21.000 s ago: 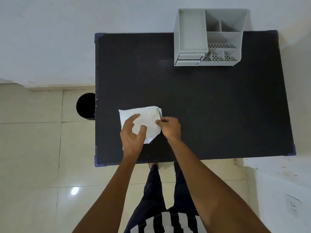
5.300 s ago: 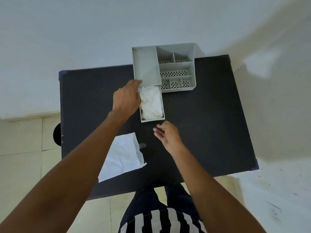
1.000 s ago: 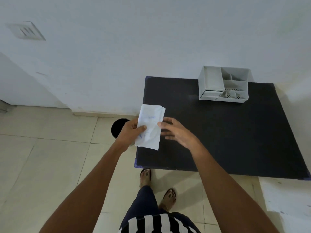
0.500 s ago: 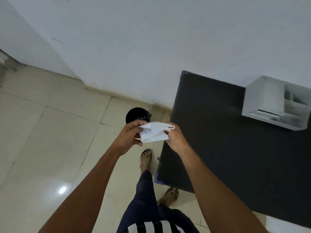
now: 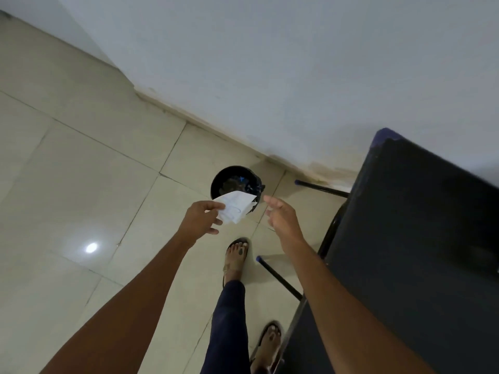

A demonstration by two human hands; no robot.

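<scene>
My left hand (image 5: pixel 201 217) pinches a folded white paper (image 5: pixel 235 207) by its near edge and holds it in the air over the near rim of a round black bin (image 5: pixel 232 180) that stands on the floor. The bin has dark contents with bits of blue inside. My right hand (image 5: pixel 280 220) hovers just right of the paper, fingers relaxed, touching nothing.
The black table (image 5: pixel 421 238) fills the right side, with a blue corner cap and thin dark legs (image 5: pixel 280 279) under it. Beige floor tiles (image 5: pixel 89 190) spread to the left. A white wall (image 5: pixel 297 63) runs behind the bin. My sandalled feet stand by the table.
My right hand has let go of the paper and pulled right. The left hand carried the paper out over the bin. The view swung left; the grey organizer is out of sight.
</scene>
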